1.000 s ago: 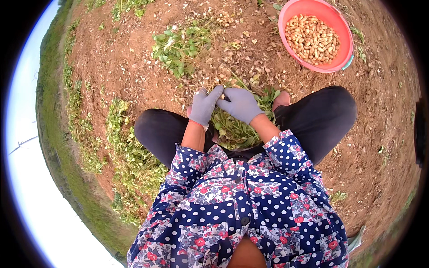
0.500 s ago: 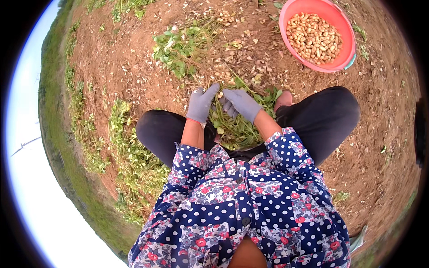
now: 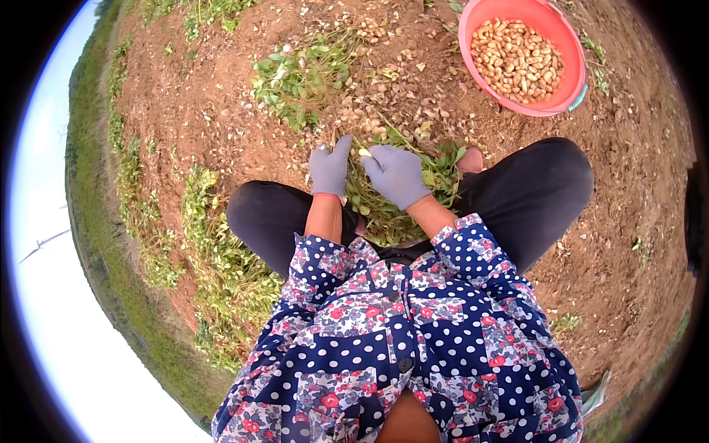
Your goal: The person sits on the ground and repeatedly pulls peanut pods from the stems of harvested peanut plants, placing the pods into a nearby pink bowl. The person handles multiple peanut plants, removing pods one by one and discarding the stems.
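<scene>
Both of my hands wear grey gloves and work over a bundle of green peanut plants (image 3: pixel 384 219) lying between my bent legs. My left hand (image 3: pixel 330 168) is closed at the root end of the bundle, thumb pointing away from me; its fingers wrap around stems that are mostly hidden. Just to its right, my right hand (image 3: pixel 397 176) is closed, back turned up. A pale peanut (image 3: pixel 364 152) shows at its thumb and fingertip. Loose peanuts (image 3: pixel 365 122) and bits of debris lie on the soil just beyond my hands.
A pink bucket (image 3: pixel 572 55) holding many peanuts (image 3: pixel 517 63) stands at the far right. Another heap of pulled plants (image 3: pixel 299 81) lies beyond my left hand. More plants (image 3: pixel 221 258) cover the ground along my left side. My knees flank the bundle.
My right hand has turned so its back faces up, its fingers now tucked under. The hands have drawn slightly apart, and the peanut remains at the right fingertips.
</scene>
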The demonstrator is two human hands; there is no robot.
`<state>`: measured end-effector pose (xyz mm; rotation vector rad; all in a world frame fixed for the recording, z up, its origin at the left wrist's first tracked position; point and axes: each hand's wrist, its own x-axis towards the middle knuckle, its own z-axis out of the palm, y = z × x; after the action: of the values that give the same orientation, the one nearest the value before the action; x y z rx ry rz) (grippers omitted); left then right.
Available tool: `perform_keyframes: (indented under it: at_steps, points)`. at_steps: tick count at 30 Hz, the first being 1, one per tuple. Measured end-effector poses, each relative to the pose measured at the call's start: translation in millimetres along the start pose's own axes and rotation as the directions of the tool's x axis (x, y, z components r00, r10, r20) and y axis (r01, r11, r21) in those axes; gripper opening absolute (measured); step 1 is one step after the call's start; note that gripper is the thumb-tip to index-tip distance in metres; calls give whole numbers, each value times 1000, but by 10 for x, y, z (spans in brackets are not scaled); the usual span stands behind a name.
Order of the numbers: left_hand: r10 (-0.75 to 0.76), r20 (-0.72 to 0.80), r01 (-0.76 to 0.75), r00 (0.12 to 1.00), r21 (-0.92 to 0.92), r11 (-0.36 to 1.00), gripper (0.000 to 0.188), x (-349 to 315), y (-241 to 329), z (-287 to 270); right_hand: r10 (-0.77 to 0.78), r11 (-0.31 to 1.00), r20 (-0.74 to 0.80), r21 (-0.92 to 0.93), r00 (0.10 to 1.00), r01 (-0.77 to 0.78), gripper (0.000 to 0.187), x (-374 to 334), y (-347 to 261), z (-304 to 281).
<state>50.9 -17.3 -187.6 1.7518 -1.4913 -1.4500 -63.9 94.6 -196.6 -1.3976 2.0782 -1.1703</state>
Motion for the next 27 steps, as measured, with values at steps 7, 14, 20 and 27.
perform_keyframes:
  at_steps: [7,14,20,27]
  points:
    - [33,63,-30,997,-58,998,49,-50,92,13,440,517,66,797,895,-313,23,268,156,-248]
    - [77,238,-42,968,-149,988,34,-177,354,-171,448,-167,50,986,893,29,45,818,897,-929]
    - [201,368,-2,908,-475,880,32,-131,619,-437,533,33,4,999,846,-26,70,875,727,-872]
    - [477,377,4,794,-788,615,56,-26,798,-512,-216,584,229,809,949,-63,50,139,283,247]
